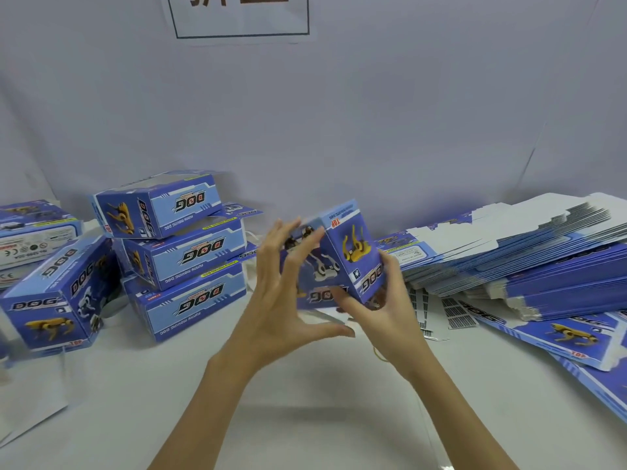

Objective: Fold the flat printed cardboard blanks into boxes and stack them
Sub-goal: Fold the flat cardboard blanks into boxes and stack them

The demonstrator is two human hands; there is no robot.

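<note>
A blue printed box (353, 252) with a yellow robot dog picture is held up above the table's middle, tilted on one corner. My right hand (380, 310) grips its lower right end, thumb and fingers curled around it. My left hand (281, 286) is spread with straight fingers against the box's left face. At the left stand three folded boxes stacked one on another (185, 252). A thick pile of flat blanks (529, 266) lies at the right.
More folded boxes (54, 296) sit at the far left. Loose flat blanks (570, 337) spread over the table's right edge. A white table (305, 401) lies in front of a grey cloth backdrop with a framed sign (242, 15).
</note>
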